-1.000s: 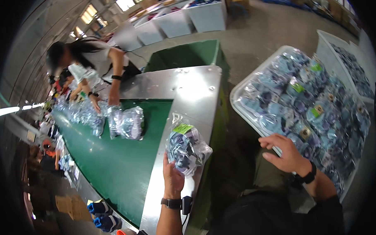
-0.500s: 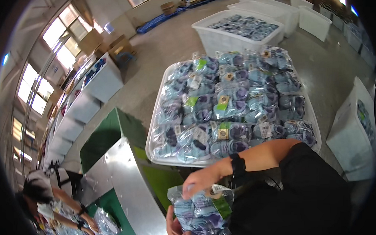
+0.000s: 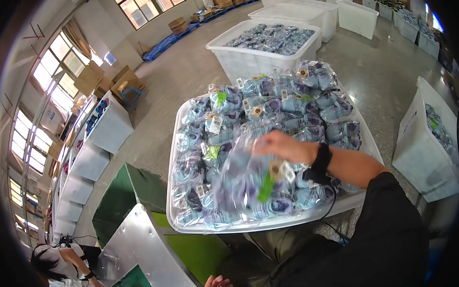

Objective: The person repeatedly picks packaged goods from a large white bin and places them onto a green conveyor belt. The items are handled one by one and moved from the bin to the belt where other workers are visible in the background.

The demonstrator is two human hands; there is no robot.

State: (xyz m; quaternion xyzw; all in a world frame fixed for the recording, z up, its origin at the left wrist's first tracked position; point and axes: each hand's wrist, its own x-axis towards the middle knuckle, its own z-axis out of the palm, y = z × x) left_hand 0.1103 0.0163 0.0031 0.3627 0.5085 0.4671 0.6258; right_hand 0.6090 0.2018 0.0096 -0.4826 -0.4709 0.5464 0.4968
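Note:
My right hand (image 3: 285,145) is closed on the top of a clear plastic bag of shoes (image 3: 241,181), light blue and purple with a green label, smeared by motion. It hangs over a white bin (image 3: 176,196) filled with rows of similar bagged shoes (image 3: 223,98). A black band circles my right wrist. At the lower edge, beside the metal table (image 3: 141,232), part of my left hand (image 3: 218,285) shows. Its fingers are loosely bent and apart, with nothing seen in them.
Behind the bin stands another white tub (image 3: 231,57) of shoes. A tilted white tub (image 3: 421,147) is at right. White bins (image 3: 110,122) line the left side. At lower left a co-worker (image 3: 67,265) bends over a green surface (image 3: 136,282). A green box (image 3: 125,192) adjoins the metal table.
My right hand has carried the bagged shoes up and forward from near my body to over the bin. My left hand has let go of the bag. The view has shifted.

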